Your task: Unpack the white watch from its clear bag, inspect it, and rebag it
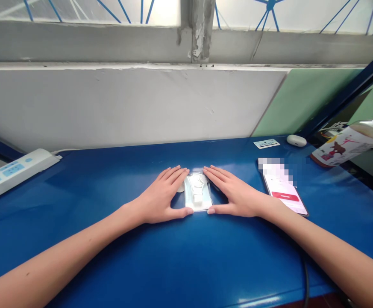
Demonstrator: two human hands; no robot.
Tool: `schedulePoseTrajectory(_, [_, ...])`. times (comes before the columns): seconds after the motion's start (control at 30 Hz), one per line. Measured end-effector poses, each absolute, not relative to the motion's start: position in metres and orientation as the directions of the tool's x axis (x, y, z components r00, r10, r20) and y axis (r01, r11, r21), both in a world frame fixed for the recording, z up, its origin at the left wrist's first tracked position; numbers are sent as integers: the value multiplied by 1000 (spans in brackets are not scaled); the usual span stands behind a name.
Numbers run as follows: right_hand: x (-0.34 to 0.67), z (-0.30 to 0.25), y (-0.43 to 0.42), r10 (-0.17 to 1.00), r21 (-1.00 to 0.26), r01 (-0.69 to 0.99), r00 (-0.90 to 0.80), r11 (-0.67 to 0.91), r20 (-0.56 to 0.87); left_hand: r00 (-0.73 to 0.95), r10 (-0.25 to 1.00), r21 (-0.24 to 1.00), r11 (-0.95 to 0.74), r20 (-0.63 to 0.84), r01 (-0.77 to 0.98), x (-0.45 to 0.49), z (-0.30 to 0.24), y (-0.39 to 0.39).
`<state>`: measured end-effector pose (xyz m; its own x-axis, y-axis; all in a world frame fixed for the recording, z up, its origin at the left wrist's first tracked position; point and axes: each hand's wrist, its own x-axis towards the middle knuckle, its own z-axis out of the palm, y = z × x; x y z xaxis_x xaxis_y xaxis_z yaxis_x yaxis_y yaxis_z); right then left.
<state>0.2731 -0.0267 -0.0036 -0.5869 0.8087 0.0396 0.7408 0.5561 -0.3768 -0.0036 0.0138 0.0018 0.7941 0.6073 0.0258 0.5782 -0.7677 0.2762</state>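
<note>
A small clear plastic packet (198, 206) lies flat on the blue tabletop (186, 256), with white and pale blue contents that I cannot name for certain. On its left side rests my left hand (167, 194), palm down and fingers stretched out, its thumb tip at the packet's lower left corner. My right hand (229, 192) mirrors it on the right, fingers extended and thumb tip by the lower right corner. Part of a whitish round thing (181, 188) shows beneath the left fingers; a dark thing under the right hand is mostly hidden.
At the left edge lies a white power strip (19, 171). To the right are a lit phone (282, 188), a card (266, 143), a white earbud case (296, 140) and a tilted drink bottle (349, 143). A black cable (306, 273) hangs over the front edge. Behind stands a wall (125, 107).
</note>
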Motion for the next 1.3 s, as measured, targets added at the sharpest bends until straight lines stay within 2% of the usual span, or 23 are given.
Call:
schedulePoseTrajectory(0.7, [274,-3,-26,811,-370,749,-585,550,21,791,611,287,-763,30,579,-2,3,14])
schedulePoseTrajectory(1.07, [275,-7,-27,799,-380,725,-598,574,66,794,607,276,-770,40,575,-4,0,14])
schedulePoseTrajectory(1.2, [275,-5,-27,797,-351,737,-602,578,48,799,599,270,-780,57,565,-4,0,13])
schedulePoseTrajectory(1.3, [275,-4,-26,797,-319,741,-597,591,90,801,593,247,-791,82,560,-5,0,12])
